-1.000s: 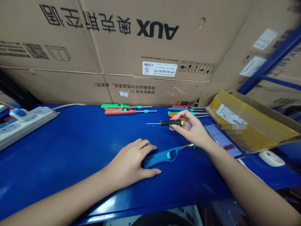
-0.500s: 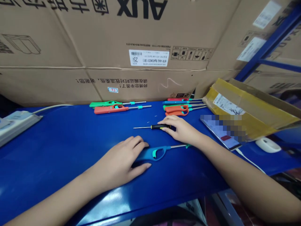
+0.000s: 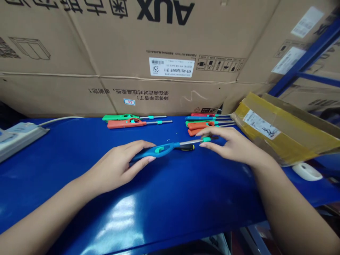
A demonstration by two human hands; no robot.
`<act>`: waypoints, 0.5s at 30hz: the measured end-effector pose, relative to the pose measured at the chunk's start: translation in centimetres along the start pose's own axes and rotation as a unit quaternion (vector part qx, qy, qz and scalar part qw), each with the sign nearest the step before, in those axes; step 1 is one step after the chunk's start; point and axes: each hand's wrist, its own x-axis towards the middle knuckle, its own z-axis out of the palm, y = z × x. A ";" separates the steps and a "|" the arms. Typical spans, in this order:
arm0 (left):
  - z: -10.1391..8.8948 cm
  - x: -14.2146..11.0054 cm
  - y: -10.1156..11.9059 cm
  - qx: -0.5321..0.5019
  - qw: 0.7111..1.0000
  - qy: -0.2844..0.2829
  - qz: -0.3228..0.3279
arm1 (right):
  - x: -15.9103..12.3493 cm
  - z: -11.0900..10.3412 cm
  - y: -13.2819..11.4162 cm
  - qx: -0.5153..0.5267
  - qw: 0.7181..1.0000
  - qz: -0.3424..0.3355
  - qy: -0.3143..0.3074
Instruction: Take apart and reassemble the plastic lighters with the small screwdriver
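Observation:
My left hand (image 3: 123,161) is closed around the handle of a blue gas lighter (image 3: 147,153), a long-nosed one with a teal trigger. It is held above the table, its metal nozzle pointing right. At the nozzle's end, my right hand (image 3: 225,143) has its thumb and fingers on either side of the teal piece near the tip. Behind the nozzle lies a screwdriver (image 3: 187,147) with a black and yellow handle, partly hidden. Two tiny metal bits (image 3: 168,140) rest on the table beyond the lighter.
A green lighter (image 3: 120,117) and a red lighter (image 3: 123,124) lie by the large carton (image 3: 170,42). Several more lighters (image 3: 203,124) are grouped beside a yellow-taped box (image 3: 259,140). A power strip (image 3: 23,138) is on the left, a white mouse (image 3: 307,171) on the right.
The blue lighter has been raised off the table and moved up and left in my left hand. My right hand has let go of the screwdriver and gone to the lighter's tip.

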 end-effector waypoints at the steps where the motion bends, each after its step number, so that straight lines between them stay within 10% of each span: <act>1: -0.1 0.0 -0.1 -0.003 1.000 0.006 0.006 | 0.0 0.2 -0.1 -0.006 1.000 -0.005 0.006; 15: -0.1 0.0 -0.4 -0.004 0.999 0.025 0.033 | -0.3 0.3 0.4 -0.106 0.992 -0.073 0.012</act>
